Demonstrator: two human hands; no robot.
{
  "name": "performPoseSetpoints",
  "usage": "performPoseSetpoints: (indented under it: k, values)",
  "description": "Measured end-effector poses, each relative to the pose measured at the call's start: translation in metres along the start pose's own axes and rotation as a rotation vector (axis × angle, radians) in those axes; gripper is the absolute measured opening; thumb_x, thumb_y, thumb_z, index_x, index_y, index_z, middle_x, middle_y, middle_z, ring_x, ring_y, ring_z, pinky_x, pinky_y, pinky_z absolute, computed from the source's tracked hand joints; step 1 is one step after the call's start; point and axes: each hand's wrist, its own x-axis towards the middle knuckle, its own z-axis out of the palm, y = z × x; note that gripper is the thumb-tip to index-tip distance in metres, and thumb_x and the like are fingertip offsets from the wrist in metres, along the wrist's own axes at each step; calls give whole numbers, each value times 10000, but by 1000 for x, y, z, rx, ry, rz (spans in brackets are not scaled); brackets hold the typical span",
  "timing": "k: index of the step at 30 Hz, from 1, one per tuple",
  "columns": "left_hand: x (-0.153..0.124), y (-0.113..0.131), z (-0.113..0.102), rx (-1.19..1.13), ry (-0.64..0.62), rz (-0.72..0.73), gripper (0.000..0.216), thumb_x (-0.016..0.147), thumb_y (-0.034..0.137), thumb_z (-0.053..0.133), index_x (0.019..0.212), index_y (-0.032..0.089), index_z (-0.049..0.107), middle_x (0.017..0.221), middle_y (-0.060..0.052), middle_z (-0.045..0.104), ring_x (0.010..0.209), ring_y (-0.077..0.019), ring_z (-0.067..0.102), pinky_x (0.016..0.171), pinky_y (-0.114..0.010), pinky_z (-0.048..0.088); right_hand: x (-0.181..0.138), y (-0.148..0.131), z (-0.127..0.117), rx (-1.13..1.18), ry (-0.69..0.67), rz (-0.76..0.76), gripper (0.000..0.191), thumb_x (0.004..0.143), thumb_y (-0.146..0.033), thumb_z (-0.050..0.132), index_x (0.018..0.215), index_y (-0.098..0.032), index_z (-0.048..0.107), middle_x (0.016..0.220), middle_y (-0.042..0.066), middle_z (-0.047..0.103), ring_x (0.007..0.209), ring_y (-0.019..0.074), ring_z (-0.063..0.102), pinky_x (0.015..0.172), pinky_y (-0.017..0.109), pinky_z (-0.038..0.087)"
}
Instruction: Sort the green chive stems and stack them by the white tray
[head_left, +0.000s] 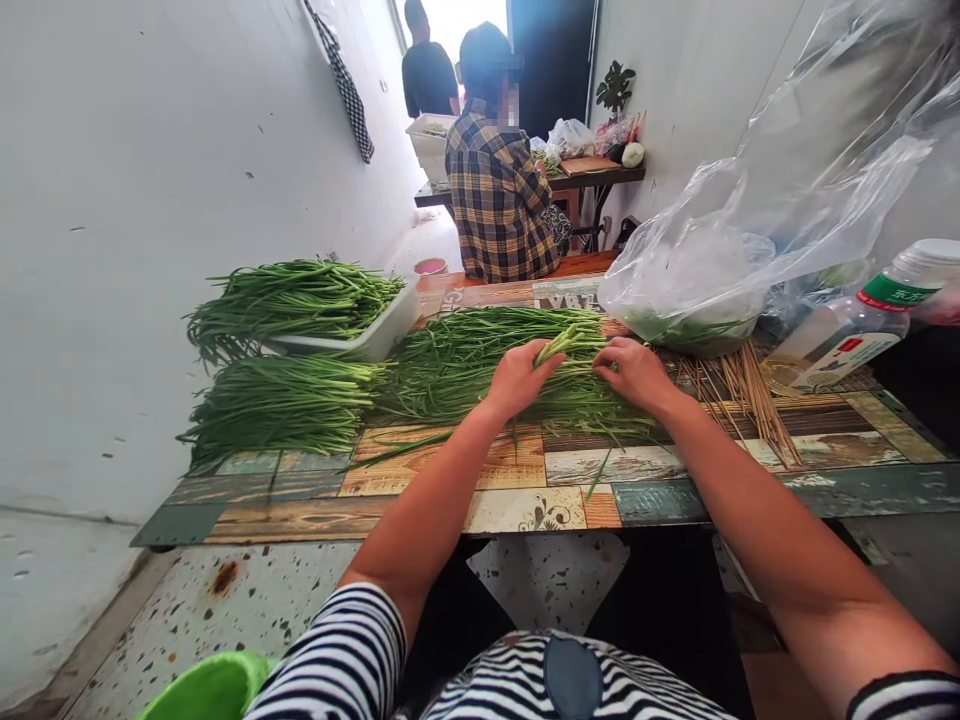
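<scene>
My left hand [517, 380] is closed around a small bunch of garlic chives [561, 343], their pale stem ends pointing right. My right hand [634, 372] is just right of those ends, thumb and fingers pinched together. What lies between its fingertips is too small to make out. Beneath both hands spreads a loose pile of chives [457, 350] on the patterned table [480, 460]. Further left, a neat stack of chives [292, 400] lies on the table, and more chives [307, 300] heap over a white plastic tub [397, 320].
Thin wooden skewers [757, 400] lie to the right. Behind them are a clear plastic bag [690, 270] with greens inside and a tilted plastic bottle [847, 330]. A person in a plaid shirt [495, 190] sits beyond the table; another person [431, 75] stands further back. A green bucket [210, 685] is on the floor.
</scene>
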Motion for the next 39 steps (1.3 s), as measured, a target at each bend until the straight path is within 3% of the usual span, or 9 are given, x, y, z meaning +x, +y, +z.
performPoseSetpoints:
  k: [7, 11, 17, 21, 26, 32, 35, 39]
  values:
    - [0, -5, 1, -1, 62, 9, 217, 899, 343, 497, 815, 173, 603, 728, 5, 613, 690, -122, 532, 669, -220, 390, -1, -6, -1, -72, -78, -27, 147, 811, -197, 592, 926, -172, 680, 964, 99, 641, 940, 238, 575, 759, 307, 425]
    - [0, -2, 2, 33, 101, -18, 165, 824, 330, 615, 862, 171, 625, 812, 1, 647, 751, -131, 554, 699, -223, 405, 0, -5, 2, -21, -91, 12, 115, 804, -176, 585, 880, -173, 671, 878, 73, 663, 849, 207, 582, 725, 289, 411]
    - [0, -2, 4, 24, 95, -21, 142, 833, 265, 603, 907, 175, 684, 907, -33, 703, 854, -166, 619, 784, -263, 443, 2, -3, 3, 86, -72, 12, 111, 783, -169, 566, 790, -164, 677, 815, 64, 659, 761, 179, 570, 698, 276, 403]
    - [1, -6, 6, 53, 87, 3, 147, 814, 232, 624, 923, 174, 702, 926, -40, 707, 881, -173, 620, 810, -270, 446, 2, -7, -6, 263, 3, 36, 146, 789, -241, 554, 776, -161, 676, 789, 54, 663, 698, 158, 546, 665, 275, 402]
    - [0, -2, 7, 77, -9, 9, 159, 824, 292, 624, 880, 176, 716, 807, -15, 705, 739, -149, 593, 685, -242, 406, 2, -21, -21, 531, 19, 155, 285, 783, -414, 576, 789, -151, 685, 678, 14, 634, 585, 122, 480, 577, 261, 366]
    - [-2, 2, 6, 93, -33, 4, 166, 819, 281, 614, 746, 155, 693, 691, 7, 659, 651, -119, 523, 613, -214, 350, 2, -34, -13, 730, 15, 174, 343, 714, -469, 651, 859, -162, 702, 739, 27, 655, 611, 132, 518, 574, 264, 389]
    - [-2, -1, 8, 86, -66, 29, 179, 822, 292, 609, 746, 152, 691, 679, 10, 646, 636, -111, 505, 599, -209, 333, 1, -30, -7, 648, 14, 108, 294, 728, -449, 649, 780, -165, 703, 743, 42, 667, 653, 154, 552, 596, 273, 396]
    - [-2, -2, 11, 167, -111, 78, 197, 819, 298, 615, 703, 148, 672, 676, 1, 635, 628, -111, 488, 587, -220, 299, 0, -28, -12, 318, -103, 51, 197, 760, -340, 604, 701, -163, 666, 680, 45, 639, 621, 161, 542, 586, 274, 358]
